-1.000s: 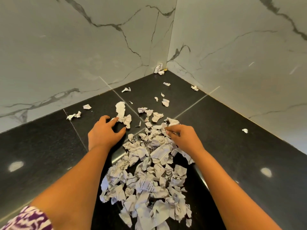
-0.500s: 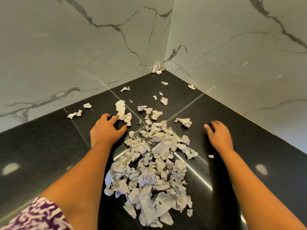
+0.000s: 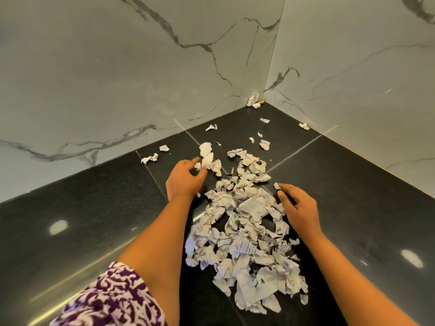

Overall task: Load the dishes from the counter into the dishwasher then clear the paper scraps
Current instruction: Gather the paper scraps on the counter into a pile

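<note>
A dark polished stone counter [image 3: 94, 208] is recorded, laid in large square slabs with thin pale joints and glossy enough to carry light reflections. It is bounded at the far side by two smooth white marble-veined walls [image 3: 117, 78] that meet in a corner.

The paper scraps [image 3: 244, 231] are found heaped at the centre of the counter, between the forearms: torn, crumpled, irregular white pieces, some printed. Loose strays are scattered towards the far corner, where a small clump [image 3: 253, 101] is lodged.

The left hand [image 3: 184, 180] is placed at the pile's far left, fingers curved about a small scrap; whether it is pinched cannot be told. The right hand [image 3: 297, 209] is held palm down at the pile's right edge, fingers loosely spread, nothing grasped. A purple-and-white patterned sleeve [image 3: 110, 300] is noted at near left.
</note>
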A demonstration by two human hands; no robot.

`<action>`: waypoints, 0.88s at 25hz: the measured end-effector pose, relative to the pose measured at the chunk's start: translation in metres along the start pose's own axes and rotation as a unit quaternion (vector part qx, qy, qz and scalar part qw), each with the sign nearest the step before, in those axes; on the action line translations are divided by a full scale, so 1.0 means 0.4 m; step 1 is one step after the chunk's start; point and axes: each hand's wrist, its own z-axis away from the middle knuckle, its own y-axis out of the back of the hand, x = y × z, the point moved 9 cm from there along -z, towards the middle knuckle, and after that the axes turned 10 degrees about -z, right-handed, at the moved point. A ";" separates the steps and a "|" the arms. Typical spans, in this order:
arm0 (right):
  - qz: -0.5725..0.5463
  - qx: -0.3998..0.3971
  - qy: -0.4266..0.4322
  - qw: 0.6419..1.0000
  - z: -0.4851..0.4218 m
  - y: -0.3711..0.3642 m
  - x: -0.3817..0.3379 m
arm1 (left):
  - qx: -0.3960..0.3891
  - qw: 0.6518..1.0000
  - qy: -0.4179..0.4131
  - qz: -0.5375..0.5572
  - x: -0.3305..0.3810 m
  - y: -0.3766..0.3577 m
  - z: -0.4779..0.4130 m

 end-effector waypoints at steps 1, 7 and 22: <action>0.011 -0.004 -0.001 1.000 -0.001 -0.002 0.001 | 0.071 0.996 0.039 0.041 -0.028 0.037 -0.005; 0.040 -0.013 0.007 0.999 -0.003 -0.013 -0.003 | -0.007 0.994 0.109 -0.014 -0.197 0.056 -0.154; 0.055 -0.007 0.008 0.998 0.000 -0.016 0.001 | -0.251 0.944 -0.131 0.167 0.100 -0.117 0.005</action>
